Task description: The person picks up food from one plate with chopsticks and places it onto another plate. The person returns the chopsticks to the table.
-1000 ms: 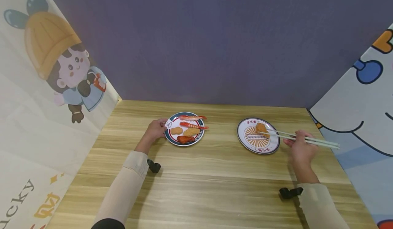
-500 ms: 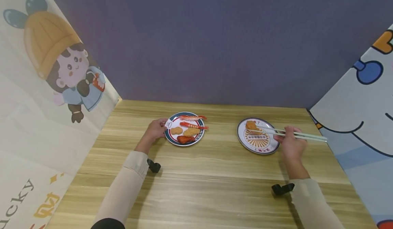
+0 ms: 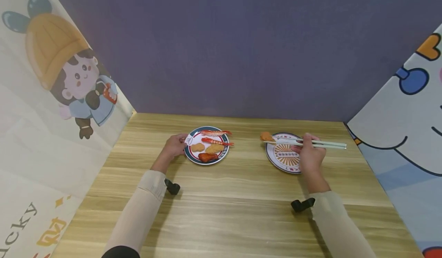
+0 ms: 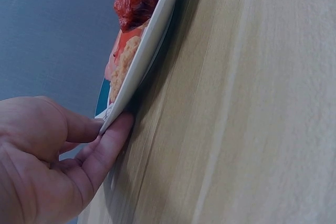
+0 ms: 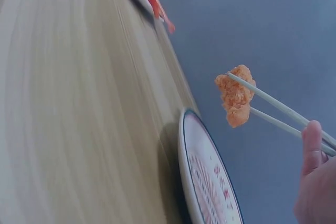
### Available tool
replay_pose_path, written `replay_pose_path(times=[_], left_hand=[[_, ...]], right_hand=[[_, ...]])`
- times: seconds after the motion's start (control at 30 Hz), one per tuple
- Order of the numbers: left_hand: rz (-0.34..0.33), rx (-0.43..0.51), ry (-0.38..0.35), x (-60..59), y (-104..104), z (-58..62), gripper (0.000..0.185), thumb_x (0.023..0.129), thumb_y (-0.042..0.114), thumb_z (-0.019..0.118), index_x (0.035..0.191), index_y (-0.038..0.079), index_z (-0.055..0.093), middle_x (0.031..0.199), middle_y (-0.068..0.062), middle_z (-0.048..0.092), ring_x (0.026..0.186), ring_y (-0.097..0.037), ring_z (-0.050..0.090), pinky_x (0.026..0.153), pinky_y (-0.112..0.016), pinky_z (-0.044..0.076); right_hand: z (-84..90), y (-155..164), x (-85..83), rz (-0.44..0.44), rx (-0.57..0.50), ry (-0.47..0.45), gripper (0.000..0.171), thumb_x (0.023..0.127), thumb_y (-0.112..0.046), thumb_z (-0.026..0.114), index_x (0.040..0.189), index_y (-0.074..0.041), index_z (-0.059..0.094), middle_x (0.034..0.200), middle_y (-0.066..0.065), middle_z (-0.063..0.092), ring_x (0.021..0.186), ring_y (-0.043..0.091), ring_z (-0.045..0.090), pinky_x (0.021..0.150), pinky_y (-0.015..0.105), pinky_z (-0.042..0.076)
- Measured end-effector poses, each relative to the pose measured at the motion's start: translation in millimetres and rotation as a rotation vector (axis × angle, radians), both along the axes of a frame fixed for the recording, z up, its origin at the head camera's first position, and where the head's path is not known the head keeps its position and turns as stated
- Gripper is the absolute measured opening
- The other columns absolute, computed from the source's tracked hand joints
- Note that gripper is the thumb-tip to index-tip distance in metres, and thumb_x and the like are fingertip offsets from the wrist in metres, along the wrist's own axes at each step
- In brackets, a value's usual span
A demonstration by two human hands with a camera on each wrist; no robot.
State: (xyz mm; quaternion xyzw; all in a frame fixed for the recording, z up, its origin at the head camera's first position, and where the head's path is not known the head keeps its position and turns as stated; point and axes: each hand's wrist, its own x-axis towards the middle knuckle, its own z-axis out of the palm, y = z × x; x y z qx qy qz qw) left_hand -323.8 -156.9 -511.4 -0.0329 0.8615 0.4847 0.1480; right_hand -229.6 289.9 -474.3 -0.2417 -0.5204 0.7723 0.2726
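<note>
My right hand (image 3: 308, 156) holds pale chopsticks (image 3: 310, 143) that pinch an orange fried nugget (image 3: 266, 136), lifted above the left rim of the orange-patterned plate (image 3: 284, 159). In the right wrist view the nugget (image 5: 235, 96) hangs between the chopsticks (image 5: 286, 116) clear of that plate (image 5: 207, 182). My left hand (image 3: 175, 146) grips the left rim of the blue-rimmed plate (image 3: 190, 155), which carries two shrimps (image 3: 215, 136), two nuggets (image 3: 206, 148) and a red-brown chicken piece (image 3: 208, 157). The left wrist view shows the fingers (image 4: 107, 148) pinching the plate's edge (image 4: 144, 56).
The wooden table (image 3: 228, 208) ends at a purple back wall (image 3: 228, 47). Cartoon-printed panels stand at the left (image 3: 51, 89) and right (image 3: 404, 116). Bare tabletop lies between the two plates and towards me.
The right hand has lifted the nugget off the orange-patterned plate and carried it leftwards, past that plate's left rim. The left hand and its plate have stayed put.
</note>
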Motion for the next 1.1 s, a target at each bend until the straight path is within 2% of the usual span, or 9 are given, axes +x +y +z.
replay_pose_path(times=[0.27,0.57,0.73,0.87,1.1], left_hand=[[-0.008,-0.001,0.002,1.1,-1.0,0.2,0.048,0.099,-0.001,0.052,0.147,0.004,0.052,0.125,-0.026,0.06,0.083,-0.019,0.065,0.064,-0.024,0.062],[-0.012,-0.015,0.016,0.9,1.6,-2.2,0.047,0.099,-0.001,0.053,0.146,0.004,0.053,0.124,-0.025,0.062,0.081,-0.018,0.066,0.064,-0.025,0.062],[-0.017,-0.028,0.011,1.6,1.7,-1.2,0.048,0.099,0.0,0.054,0.146,0.006,0.053,0.125,-0.025,0.062,0.08,-0.017,0.065,0.064,-0.023,0.061],[-0.023,-0.035,0.016,0.5,1.3,-0.8,0.047,0.099,0.001,0.055,0.146,0.006,0.053,0.125,-0.025,0.061,0.078,-0.017,0.065,0.063,-0.023,0.06],[-0.024,-0.038,0.03,-0.1,-1.2,-0.9,0.047,0.099,0.001,0.054,0.146,0.005,0.053,0.124,-0.025,0.061,0.077,-0.016,0.064,0.061,-0.022,0.06]], right_hand=[[0.9,-30.2,-14.3,0.091,0.066,-0.021,0.016,0.102,-0.025,0.061,0.102,-0.009,0.059,0.073,0.003,0.07,0.049,0.012,0.068,0.05,0.024,0.06],[-3.9,-68.1,-32.5,0.161,0.115,0.031,0.017,0.103,-0.022,0.06,0.099,-0.005,0.06,0.071,0.002,0.068,0.051,0.011,0.069,0.053,0.026,0.061],[-7.5,-85.6,-41.5,0.181,0.129,0.022,0.019,0.101,-0.02,0.062,0.103,-0.001,0.061,0.078,0.01,0.067,0.05,0.01,0.068,0.053,0.026,0.061],[-7.3,-97.0,-46.6,0.202,0.105,0.015,0.034,0.101,-0.022,0.062,0.114,0.009,0.059,0.086,0.017,0.068,0.051,0.012,0.069,0.054,0.027,0.062],[-9.1,-120.9,-55.0,0.262,0.114,-0.055,0.036,0.103,-0.028,0.06,0.118,0.005,0.059,0.097,0.021,0.067,0.052,0.011,0.069,0.058,0.028,0.063]])
